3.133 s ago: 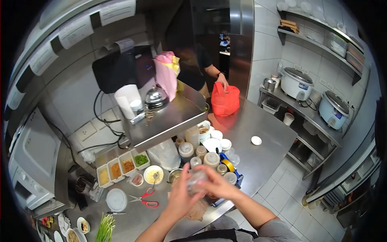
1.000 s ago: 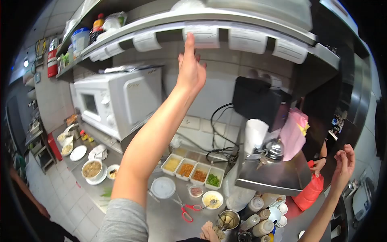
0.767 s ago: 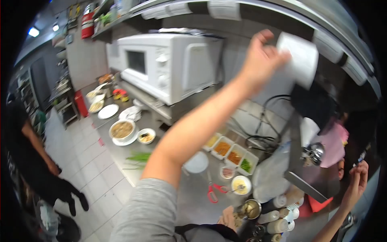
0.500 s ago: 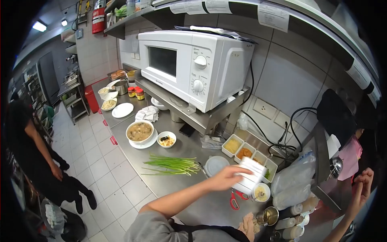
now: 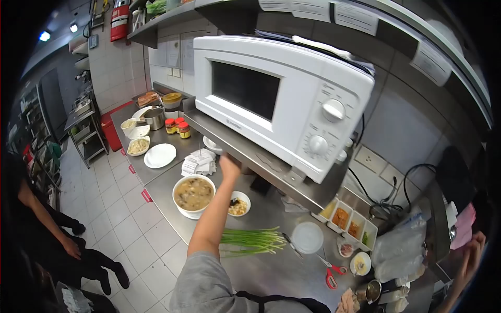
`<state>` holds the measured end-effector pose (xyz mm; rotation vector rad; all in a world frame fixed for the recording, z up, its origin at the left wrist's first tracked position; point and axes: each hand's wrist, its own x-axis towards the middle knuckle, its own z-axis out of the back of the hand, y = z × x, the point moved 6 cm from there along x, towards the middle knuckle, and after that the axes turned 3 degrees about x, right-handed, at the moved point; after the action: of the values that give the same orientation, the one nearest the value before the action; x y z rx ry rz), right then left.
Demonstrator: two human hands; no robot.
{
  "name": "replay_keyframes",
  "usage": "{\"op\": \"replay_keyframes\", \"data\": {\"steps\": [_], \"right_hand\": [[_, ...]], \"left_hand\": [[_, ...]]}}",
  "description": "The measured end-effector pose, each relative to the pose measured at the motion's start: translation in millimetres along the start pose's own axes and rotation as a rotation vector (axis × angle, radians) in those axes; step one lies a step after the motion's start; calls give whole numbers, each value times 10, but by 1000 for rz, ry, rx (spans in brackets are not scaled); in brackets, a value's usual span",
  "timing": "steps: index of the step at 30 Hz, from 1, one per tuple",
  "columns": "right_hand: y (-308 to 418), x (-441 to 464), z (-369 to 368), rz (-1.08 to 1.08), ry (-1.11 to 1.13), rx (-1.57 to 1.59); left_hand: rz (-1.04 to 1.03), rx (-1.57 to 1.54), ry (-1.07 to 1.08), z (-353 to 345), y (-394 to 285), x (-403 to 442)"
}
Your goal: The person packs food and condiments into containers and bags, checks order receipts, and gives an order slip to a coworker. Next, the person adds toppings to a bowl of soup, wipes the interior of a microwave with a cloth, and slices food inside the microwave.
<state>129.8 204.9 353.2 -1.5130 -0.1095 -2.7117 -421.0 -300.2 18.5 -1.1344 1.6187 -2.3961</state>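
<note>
The pile of white paper slips (image 5: pixel 198 163) lies on the steel counter (image 5: pixel 284 271), just to the left of the person's left hand (image 5: pixel 230 166); whether the two touch cannot be told. The left arm stretches forward over the counter, and the fingers of the left hand are mostly turned out of sight, so it cannot be told whether they are spread, closed or around something. The right hand (image 5: pixel 472 253) is raised at the far right edge, well apart from the pile, its fingers bent near a pink sheet (image 5: pixel 463 227); its grip is too dim to tell.

About the left arm there are one large bowl of soup (image 5: pixel 194 193), one small bowl of food (image 5: pixel 240 204) and one bundle of green stalks (image 5: pixel 255 240). Three red-lidded jars (image 5: pixel 184 130) stand beyond the pile, and one white plate (image 5: pixel 160 156) lies to its left. Farther right are one round lid (image 5: pixel 307 238), one pair of scissors (image 5: pixel 328 266) and four white containers (image 5: pixel 368 237) in a row. One microwave (image 5: pixel 292 99) with two knobs (image 5: pixel 333 109) sits above, and four printed tickets (image 5: pixel 356 18) hang higher up. One other person (image 5: pixel 39 208) stands at the left
</note>
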Motion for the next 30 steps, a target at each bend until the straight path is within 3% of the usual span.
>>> {"op": "replay_keyframes", "data": {"steps": [1,2,4,5,7,8,9,10,12,17,19,20,21,23,25,27,28,30], "right_hand": [[-34,-7,25,-26,-14,38],[-99,-27,61,-62,-2,60],[-104,-52,90,-114,-86,-24],[-88,-2,92,-146,-15,-69],[308,268,-84,-74,-175,-59],[566,524,-183,-51,-104,-96],[474,614,-187,-174,-62,-62],[432,696,-185,-133,-87,-116],[157,820,-177,-149,-131,30],[-805,1087,-151,-413,-115,-276],[-1277,1256,-190,-405,-208,-335],[-1671,1333,-181,-519,-232,-428],[-2044,1399,-196,-621,-153,-448],[-2636,1494,-295,-570,-174,-372],[-2769,1522,-415,-611,-205,-151],[-2813,1574,-493,-620,-121,-79],[-2745,1574,-474,-630,-114,105],[-2759,1585,-446,-605,-166,388]], "left_hand": [[32,128,-104,147,191,240],[158,36,-138,315,338,455],[63,413,-168,462,800,881],[82,508,-142,552,964,1037],[174,631,-25,607,1419,1338],[224,677,37,662,1624,1432],[268,730,110,635,1797,1526],[291,768,166,599,1939,1633],[336,860,249,535,2090,1727],[370,937,277,508,2352,1516],[300,889,182,268,2689,1471],[388,909,226,425,2175,1291],[476,931,273,723,987,950],[227,1000,217,832,786,815],[112,962,591,1020,463,522],[265,477,1125,1224,112,69],[308,216,1328,1391,-555,-217],[196,-6,1408,1563,-1254,-395]]}}
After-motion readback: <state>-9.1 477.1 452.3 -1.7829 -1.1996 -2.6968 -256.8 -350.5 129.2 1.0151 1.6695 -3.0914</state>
